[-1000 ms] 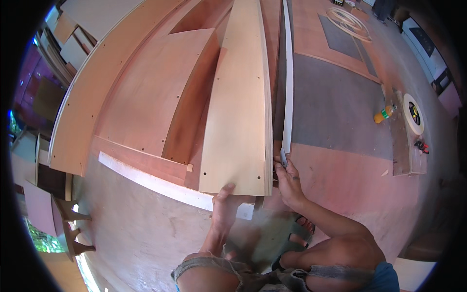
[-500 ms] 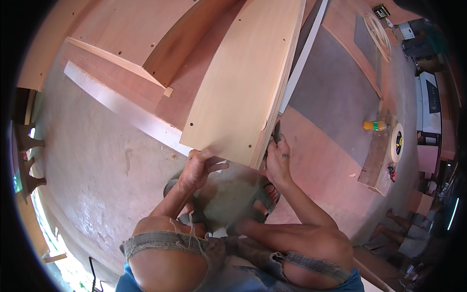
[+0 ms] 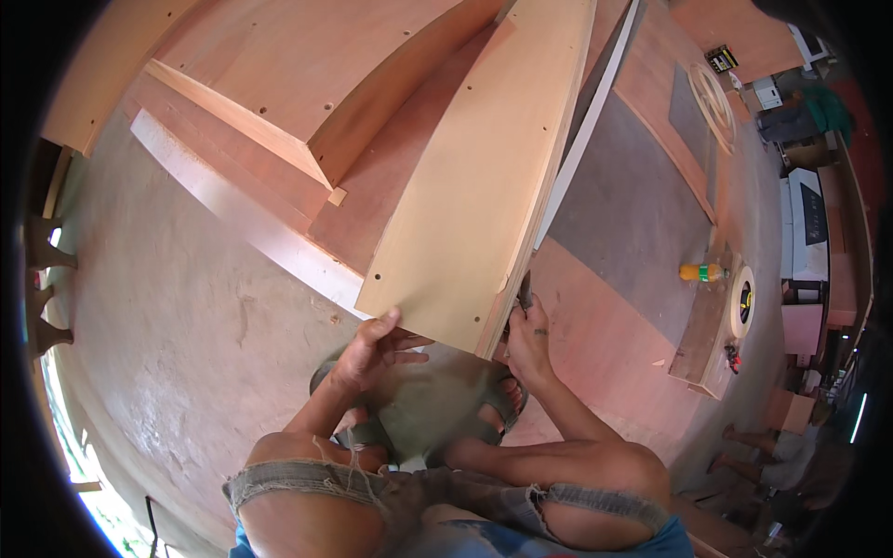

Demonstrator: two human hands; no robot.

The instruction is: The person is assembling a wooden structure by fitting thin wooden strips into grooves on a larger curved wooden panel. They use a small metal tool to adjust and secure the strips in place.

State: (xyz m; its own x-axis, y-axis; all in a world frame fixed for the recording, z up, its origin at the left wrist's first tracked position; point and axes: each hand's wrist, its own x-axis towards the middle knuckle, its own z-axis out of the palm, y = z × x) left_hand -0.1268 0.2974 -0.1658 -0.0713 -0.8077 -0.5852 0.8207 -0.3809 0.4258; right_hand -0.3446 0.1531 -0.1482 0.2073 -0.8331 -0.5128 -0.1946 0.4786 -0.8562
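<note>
A long pale plywood panel (image 3: 460,200) stretches away from me, with small dark screw holes near its corners. My left hand (image 3: 367,353) is at its near left corner, thumb on top and fingers stretched beneath the near edge. Against the panel's right side edge, my right hand (image 3: 528,346) is closed around a slim dark tool (image 3: 526,286) whose tip points away from me. The tool's kind cannot be made out, and its lower part is hidden in the hand. Layered ply edges show beside that hand.
A wooden cabinet-like piece (image 3: 270,84) lies at the far left beside a white-edged strip (image 3: 251,232). Plywood sheets (image 3: 595,302) cover floor on the right. An orange drink bottle (image 3: 702,272) and a tape roll (image 3: 741,302) are near a wooden block (image 3: 698,349). Other people are at the right.
The view has shifted, so the panel and surroundings sit lower in the picture. Both hands stay at the panel's near end, the right still holding the dark tool.
</note>
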